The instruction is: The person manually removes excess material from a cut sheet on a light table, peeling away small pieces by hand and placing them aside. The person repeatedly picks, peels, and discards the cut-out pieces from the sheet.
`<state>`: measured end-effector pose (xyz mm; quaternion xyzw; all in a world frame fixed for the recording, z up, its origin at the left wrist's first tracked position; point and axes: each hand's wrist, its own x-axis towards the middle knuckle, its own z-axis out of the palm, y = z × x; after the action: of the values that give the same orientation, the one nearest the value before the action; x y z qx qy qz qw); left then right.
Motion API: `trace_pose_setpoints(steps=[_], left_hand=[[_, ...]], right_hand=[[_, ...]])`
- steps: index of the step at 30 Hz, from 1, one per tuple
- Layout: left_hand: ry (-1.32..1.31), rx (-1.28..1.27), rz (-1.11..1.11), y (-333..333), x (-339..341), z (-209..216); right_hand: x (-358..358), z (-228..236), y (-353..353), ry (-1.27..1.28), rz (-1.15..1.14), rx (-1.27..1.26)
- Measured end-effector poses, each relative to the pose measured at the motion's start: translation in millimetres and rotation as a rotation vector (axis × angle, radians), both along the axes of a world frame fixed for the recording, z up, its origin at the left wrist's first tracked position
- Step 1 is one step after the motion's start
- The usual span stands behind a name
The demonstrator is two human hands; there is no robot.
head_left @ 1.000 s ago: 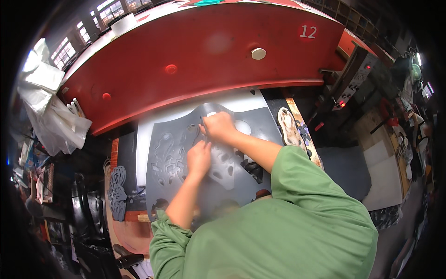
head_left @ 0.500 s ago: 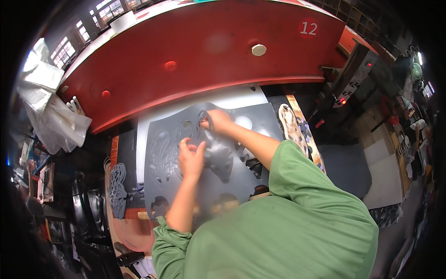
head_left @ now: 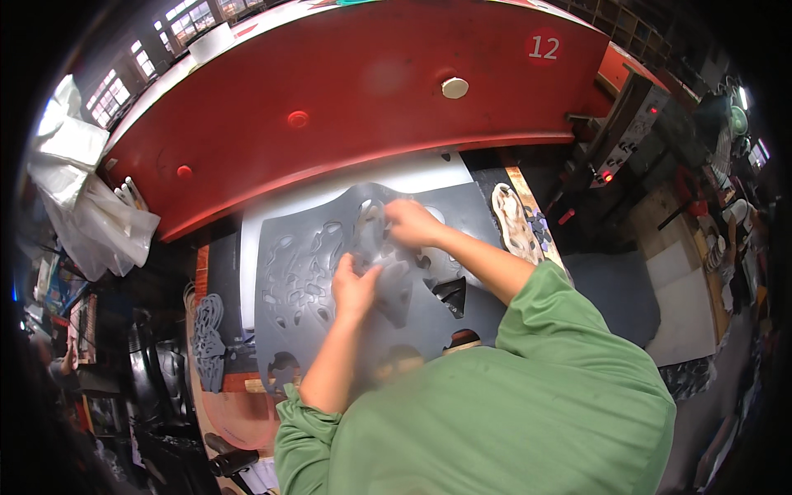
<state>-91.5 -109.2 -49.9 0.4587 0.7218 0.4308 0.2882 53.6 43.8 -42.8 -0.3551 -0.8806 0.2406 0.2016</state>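
Observation:
A dark grey sheet (head_left: 289,338), with openwork shapes cut into it, lies in front of me. Near its far middle, a looped grey cut-out piece (head_left: 363,216) stands partly raised out of the sheet. My right hand (head_left: 412,223) has its fingers curled at the right edge of this piece, seeming to grip it; motion blurs the fingertips. Closer to me, my left hand (head_left: 355,289) rests over the sheet below the piece, thumb and forefinger apart. Dark gaps show in the sheet right of my hands.
A red machine beam (head_left: 363,107) spans the far side above a white board (head_left: 252,272). Several grey cut-outs (head_left: 209,338) are stacked at the left. A pale sole-shaped item (head_left: 513,219) lies at the right, near a control post (head_left: 623,140) with red lights. Plastic bags (head_left: 91,198) hang at left.
My right hand has shifted slightly right, and the looped piece shows more plainly left of it. My left hand has moved a little right and nearer to me.

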Motion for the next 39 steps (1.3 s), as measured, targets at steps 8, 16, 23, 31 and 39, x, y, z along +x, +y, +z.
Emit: trace_pose_setpoints(steps=[8, 16, 23, 31, 39], left_hand=[[-0.107, 0.207, -0.204, 12, -2, 4], [-1.263, -0.003, -0.280, 4, -36, 27], [-0.821, -0.418, -0.353, 31, -20, 3], [-0.862, -0.294, -0.159, 35, -13, -13], [-0.615, -0.098, -0.190, 42, -2, -26]], right_hand=[[17, 18, -26, -0.049, 0.216, 0.249], [11, 56, -22, -0.099, 0.298, -0.382], [1, 50, -20, -0.548, 0.344, -0.127], [6, 35, -38, -0.198, 0.305, 0.212], [20, 34, -54, 0.276, 0.387, 0.752]])
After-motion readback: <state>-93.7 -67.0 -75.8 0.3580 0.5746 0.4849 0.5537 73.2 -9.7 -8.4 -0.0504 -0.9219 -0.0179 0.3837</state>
